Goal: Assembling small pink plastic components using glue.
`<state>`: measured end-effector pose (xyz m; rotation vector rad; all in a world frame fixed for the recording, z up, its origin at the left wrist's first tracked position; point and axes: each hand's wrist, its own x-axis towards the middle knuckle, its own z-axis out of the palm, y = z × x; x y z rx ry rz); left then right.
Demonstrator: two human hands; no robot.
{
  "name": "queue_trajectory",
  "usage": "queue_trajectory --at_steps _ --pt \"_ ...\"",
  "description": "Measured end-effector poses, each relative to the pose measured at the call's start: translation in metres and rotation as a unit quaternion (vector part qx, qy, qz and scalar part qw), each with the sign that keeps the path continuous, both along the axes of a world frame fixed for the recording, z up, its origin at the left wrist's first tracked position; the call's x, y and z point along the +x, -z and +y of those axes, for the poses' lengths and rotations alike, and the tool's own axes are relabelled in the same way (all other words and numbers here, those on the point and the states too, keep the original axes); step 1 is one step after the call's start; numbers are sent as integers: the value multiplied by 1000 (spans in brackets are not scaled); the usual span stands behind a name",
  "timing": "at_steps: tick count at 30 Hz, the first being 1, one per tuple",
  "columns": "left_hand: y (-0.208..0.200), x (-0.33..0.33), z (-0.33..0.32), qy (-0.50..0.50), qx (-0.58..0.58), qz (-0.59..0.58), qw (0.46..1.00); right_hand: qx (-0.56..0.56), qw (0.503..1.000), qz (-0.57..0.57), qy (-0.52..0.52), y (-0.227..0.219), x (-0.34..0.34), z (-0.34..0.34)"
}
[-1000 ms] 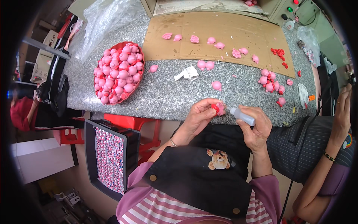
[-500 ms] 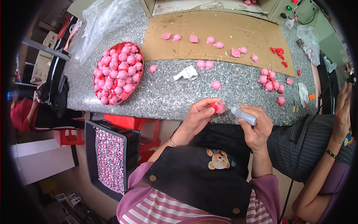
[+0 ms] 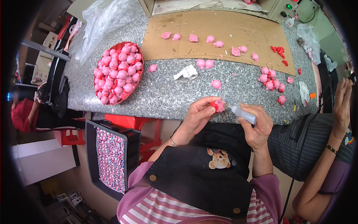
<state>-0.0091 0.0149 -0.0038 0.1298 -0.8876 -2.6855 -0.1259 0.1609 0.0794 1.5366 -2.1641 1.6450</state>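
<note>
My left hand (image 3: 199, 114) is closed on a small pink-and-red figure part (image 3: 219, 106), its hollow pink side turned toward the right. Fingers of my right hand (image 3: 257, 125) wrap round a small translucent squeeze bottle (image 3: 244, 115). The bottle's thin nozzle reaches left to the pink piece; whether it touches cannot be made out. Both hands are just above the near edge of the speckled stone table (image 3: 167, 100). Beyond them lies a single pink ball-shaped piece (image 3: 216, 84), and two more pink pieces (image 3: 205, 64) sit side by side farther off.
A red basket (image 3: 141, 71) heaped with pink-and-red pieces stands left. Cardboard (image 3: 223, 26) at the back bears pink shells and small red parts (image 3: 279, 51). A pink-and-red cluster (image 3: 271, 80) lies right, near a co-worker's raised hand (image 3: 342, 104). Crumpled tissue (image 3: 186, 73) lies mid-table. A black crate (image 3: 132, 156) stands below left.
Almost nothing differs. Both hands keep their places with the bottle nozzle near the pink piece, and the co-worker's hand at the right has shifted slightly.
</note>
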Motion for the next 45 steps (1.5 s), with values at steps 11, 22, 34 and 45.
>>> queue_trajectory --at_steps 11,22,34,45 --pt "0 0 0 -2 4 -28 1000 5 1000 -11 6 2 -1 3" --pt "0 0 -3 -11 -10 -18 1000 7 1000 3 6 2 -3 3" --pt "2 -2 -3 -37 -24 -33 998 5 1000 4 4 3 -2 3" --pt "-1 -4 -7 -55 -20 -28 998 15 1000 8 1 3 0 2"
